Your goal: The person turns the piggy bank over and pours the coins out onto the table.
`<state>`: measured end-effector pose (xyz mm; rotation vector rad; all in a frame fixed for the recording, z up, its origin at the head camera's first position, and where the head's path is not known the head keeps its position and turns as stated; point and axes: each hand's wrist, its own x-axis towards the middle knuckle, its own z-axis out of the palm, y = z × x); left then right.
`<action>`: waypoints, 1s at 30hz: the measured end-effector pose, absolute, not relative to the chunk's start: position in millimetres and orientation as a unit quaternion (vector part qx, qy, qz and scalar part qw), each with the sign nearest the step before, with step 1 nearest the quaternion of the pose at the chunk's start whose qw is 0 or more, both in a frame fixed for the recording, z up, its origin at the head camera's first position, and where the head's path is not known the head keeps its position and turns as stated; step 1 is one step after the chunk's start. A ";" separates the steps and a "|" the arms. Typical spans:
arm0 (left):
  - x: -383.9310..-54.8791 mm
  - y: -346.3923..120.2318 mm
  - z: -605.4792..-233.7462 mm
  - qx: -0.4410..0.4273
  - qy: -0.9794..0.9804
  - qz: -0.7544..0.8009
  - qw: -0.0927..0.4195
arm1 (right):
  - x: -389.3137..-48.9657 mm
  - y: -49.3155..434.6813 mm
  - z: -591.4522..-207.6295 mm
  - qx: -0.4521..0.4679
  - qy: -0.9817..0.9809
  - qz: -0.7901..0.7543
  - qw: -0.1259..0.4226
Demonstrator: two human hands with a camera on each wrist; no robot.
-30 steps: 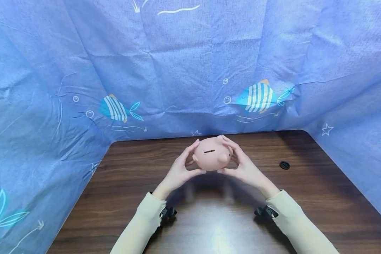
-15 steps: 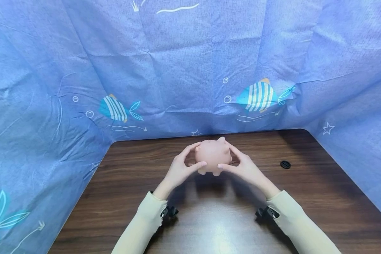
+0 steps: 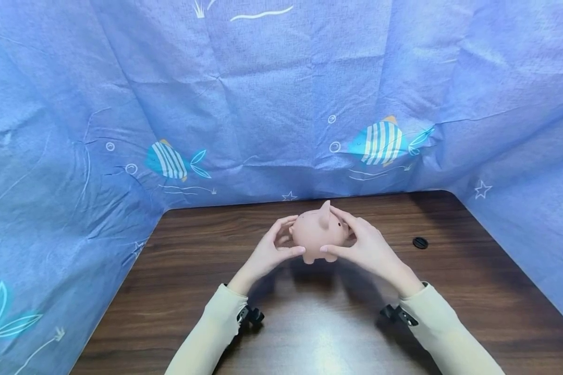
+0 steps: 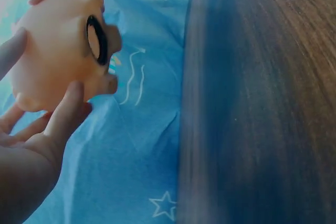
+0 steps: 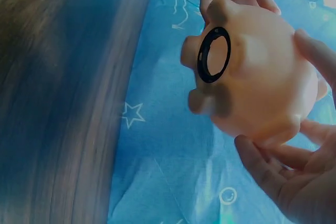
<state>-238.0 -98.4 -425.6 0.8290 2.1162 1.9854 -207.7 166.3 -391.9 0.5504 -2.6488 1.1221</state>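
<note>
A pale pink piggy bank (image 3: 313,235) is held up over the table between both hands, its feet pointing down and its snout to the right. My left hand (image 3: 265,255) grips the tail end, thumb across the near side. At the head end, my right hand (image 3: 371,252) holds on with its thumb low on the body and its fingers over the face. Underneath, both wrist views show a round opening in the belly, edged by a black ring (image 5: 201,67). A black slotted round plug (image 3: 420,242) lies on the table to the right.
The dark wood-grain table (image 3: 178,291) has its far edge just behind the piggy bank. Blue fish-print cloth (image 3: 262,104) hangs behind the table and along both sides.
The piggy bank has rolled from slot facing the head camera to feet down, its near side now showing. Both hands have turned with it, still gripping. The plug has stayed put.
</note>
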 end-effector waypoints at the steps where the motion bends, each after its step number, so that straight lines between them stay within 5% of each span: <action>1: -239.0 -98.5 -428.6 0.282 0.701 0.653 0.043 | -207.5 167.0 -391.6 0.197 -0.895 0.384 0.111; 11: -224.3 -101.0 -405.5 0.384 0.752 0.514 -0.150 | -212.8 164.6 -404.4 0.240 -0.819 0.511 0.107; 15: -221.5 -102.0 -398.6 0.404 0.768 0.465 -0.176 | -216.5 163.5 -410.4 0.236 -0.793 0.556 0.084; 19: -223.3 -102.0 -398.6 0.373 0.778 0.486 -0.137 | -217.5 163.2 -412.0 0.209 -0.800 0.558 0.065; 30: -240.7 -97.0 -431.6 0.227 0.737 0.631 0.090 | -208.6 158.0 -406.0 0.168 -0.911 0.360 0.113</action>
